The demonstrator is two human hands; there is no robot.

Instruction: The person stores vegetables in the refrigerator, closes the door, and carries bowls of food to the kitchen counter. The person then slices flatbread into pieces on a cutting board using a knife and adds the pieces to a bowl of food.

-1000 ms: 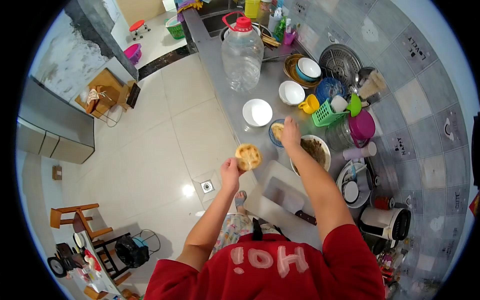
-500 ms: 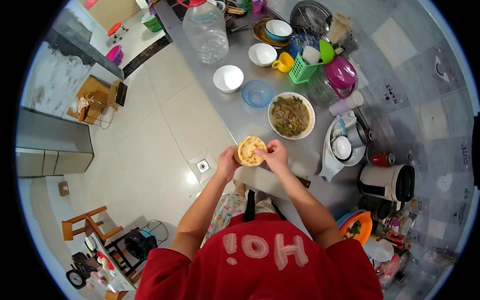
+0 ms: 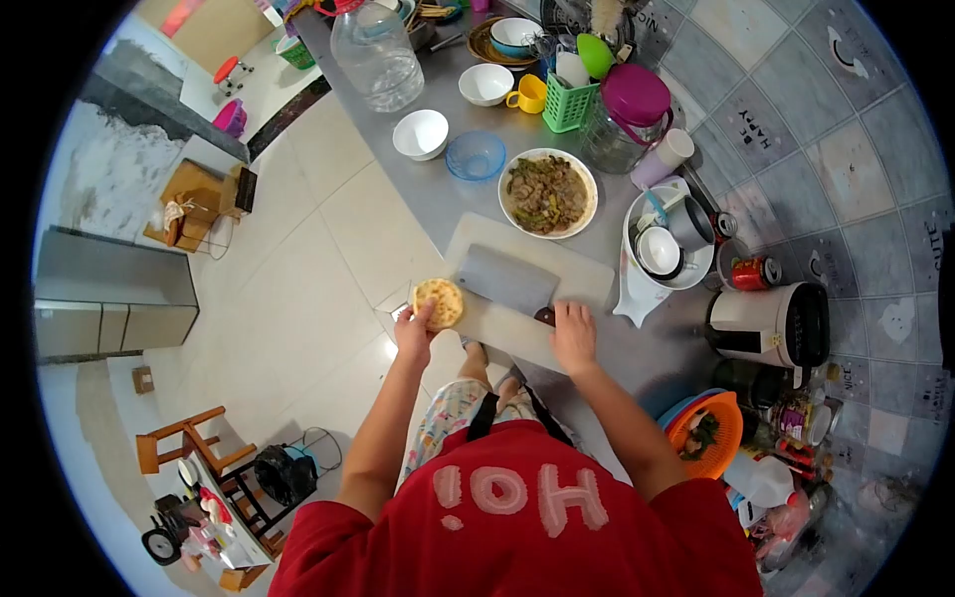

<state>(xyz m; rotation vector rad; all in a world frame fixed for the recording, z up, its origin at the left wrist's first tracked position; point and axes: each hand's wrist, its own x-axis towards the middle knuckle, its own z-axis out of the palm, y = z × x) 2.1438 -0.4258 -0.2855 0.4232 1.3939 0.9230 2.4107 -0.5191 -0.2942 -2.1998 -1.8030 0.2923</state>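
In the left hand (image 3: pixel 413 336), just left of the board (image 3: pixel 502 326), the one visible bread (image 3: pixel 441 300) looks light, soft and apt to tear, best held by its rim. The right hand (image 3: pixel 575 340) grips the handle of one cleaver (image 3: pixel 507 280) lying on the board. Beyond the board stand one dish (image 3: pixel 591 189), one blue bowl (image 3: pixel 476 156) and two separate white bowls (image 3: pixel 420 134).

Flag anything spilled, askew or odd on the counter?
The cutting board sits skewed, one corner jutting past the counter's edge below the flatbread. It looks odd because the knife lies on it and it may tip if pressed there. No spill visible.
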